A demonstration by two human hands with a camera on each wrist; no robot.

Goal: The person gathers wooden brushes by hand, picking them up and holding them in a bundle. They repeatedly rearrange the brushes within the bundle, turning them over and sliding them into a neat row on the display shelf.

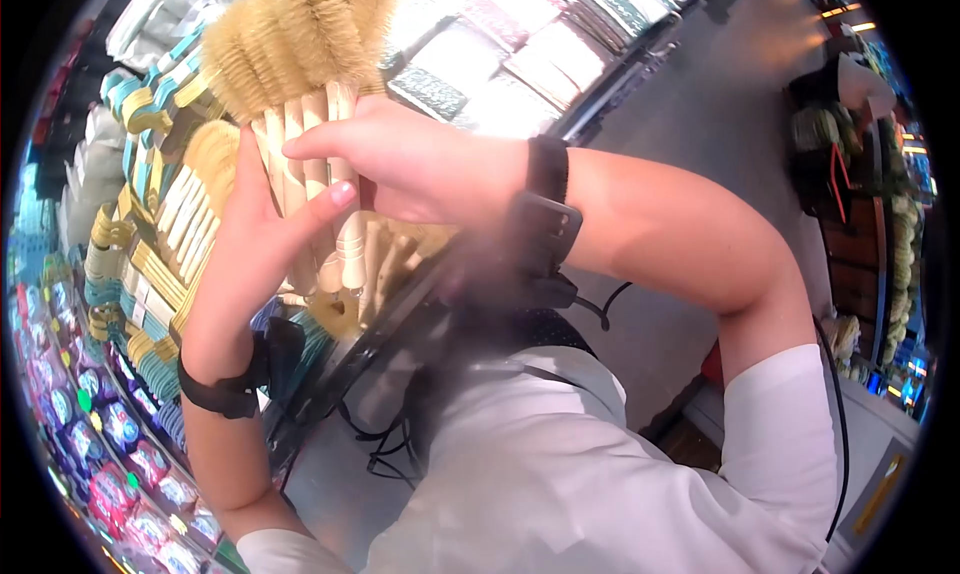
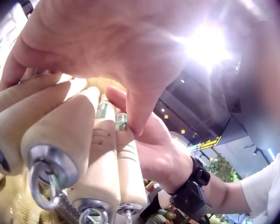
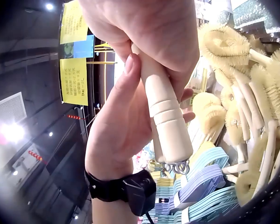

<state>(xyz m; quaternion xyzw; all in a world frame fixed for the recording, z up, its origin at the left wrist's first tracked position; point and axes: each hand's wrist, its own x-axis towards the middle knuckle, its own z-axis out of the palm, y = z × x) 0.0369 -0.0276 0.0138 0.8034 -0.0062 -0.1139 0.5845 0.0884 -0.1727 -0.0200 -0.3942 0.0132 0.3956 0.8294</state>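
A bunch of bristle brushes (image 1: 290, 49) with pale wooden handles is held up between my two hands, tan bristles at the top in the head view. My left hand (image 1: 250, 229) grips the bunch from the left, its thumb across the handles. From the other side my right hand (image 1: 415, 159) wraps the same handles, thumb laid over their upper part. In the left wrist view, the handles (image 2: 60, 130) end in metal caps with hanging rings, and two carry small green-and-white labels. In the right wrist view, a grooved handle (image 3: 170, 123) sticks out below both hands.
More brushes (image 3: 245, 100) lie in the display beside the bunch. Stacks of teal and purple hanger-like strips (image 3: 205, 182) sit below them. Colourful packaged goods (image 1: 120, 429) fill the lower left shelf. A grey aisle floor (image 1: 690, 104) runs to the right.
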